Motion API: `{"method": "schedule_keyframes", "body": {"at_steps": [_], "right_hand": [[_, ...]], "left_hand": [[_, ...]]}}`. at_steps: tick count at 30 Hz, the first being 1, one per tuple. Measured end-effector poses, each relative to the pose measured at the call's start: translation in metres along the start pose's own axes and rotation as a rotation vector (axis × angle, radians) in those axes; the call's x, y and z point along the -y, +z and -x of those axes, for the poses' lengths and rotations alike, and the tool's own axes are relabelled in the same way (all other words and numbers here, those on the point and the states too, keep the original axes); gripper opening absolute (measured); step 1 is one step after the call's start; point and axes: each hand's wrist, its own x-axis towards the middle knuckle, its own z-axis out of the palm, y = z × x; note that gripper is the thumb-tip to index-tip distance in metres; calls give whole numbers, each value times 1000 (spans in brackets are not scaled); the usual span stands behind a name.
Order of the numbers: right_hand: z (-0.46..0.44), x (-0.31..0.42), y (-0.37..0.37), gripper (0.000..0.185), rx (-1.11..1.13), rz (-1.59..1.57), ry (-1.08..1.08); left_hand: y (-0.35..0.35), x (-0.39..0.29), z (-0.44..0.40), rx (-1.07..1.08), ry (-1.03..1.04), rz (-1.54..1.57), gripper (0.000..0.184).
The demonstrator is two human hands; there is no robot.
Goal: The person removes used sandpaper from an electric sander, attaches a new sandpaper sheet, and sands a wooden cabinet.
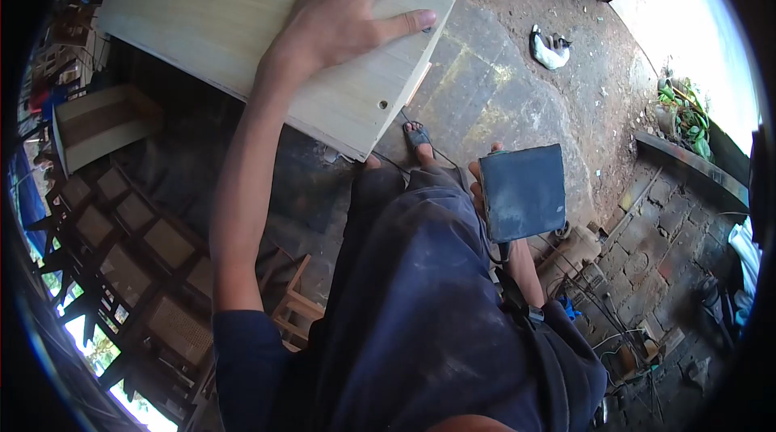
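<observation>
My left hand (339,16) lies spread on a pale wooden panel (202,8), with its thumb near the panel's right edge. The fingertips reach toward the far edge. A small round hole shows near the panel's front corner. My right hand (477,189) is closed round a sander (524,192), held beside my right thigh and apart from the panel. The sander's square dark pad is turned toward me and hides most of the hand. A dark cord hangs by my wrist.
Cane-panelled wooden furniture (145,246) stands at the left, near an open drawer-like box (105,129). A small wooden frame (299,303) is beside me. On the ground ahead lies a cat (550,50). A machine with wires (574,254) sits at the right near a plank (691,165).
</observation>
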Motion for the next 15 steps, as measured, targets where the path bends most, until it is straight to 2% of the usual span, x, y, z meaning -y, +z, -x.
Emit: {"method": "schedule_keyframes", "body": {"at_steps": [2, 5, 6, 8, 9, 11, 14, 15], "right_hand": [[-7, -7, 16, 51, 10, 22, 9], [-16, -15, 32, 44, -32, 22, 143], [-11, -7, 16, 43, -217, 20, 35], [-7, -2, 6, 43, -402, 19, -73], [-14, -6, 20, 43, -430, 61, -102], [-18, -4, 22, 43, -458, 106, -132], [-25, 3, 18, 44, -294, 358, -111], [-37, -8, 44, 45, -146, 237, -14]], "left_hand": [[-17, -23, -5, 208, -298, -5, 64], [-32, -47, -8, 220, -278, -113, 61], [-34, -48, -8, 228, -252, -142, 61], [-22, -33, -3, 235, -226, -171, 60], [3, -2, 4, -31, 63, -38, 60], [19, 16, 10, -301, 352, 96, 60], [5, -1, 5, -330, 350, 109, 60], [-25, -38, -5, -24, 31, -43, 60]]}}
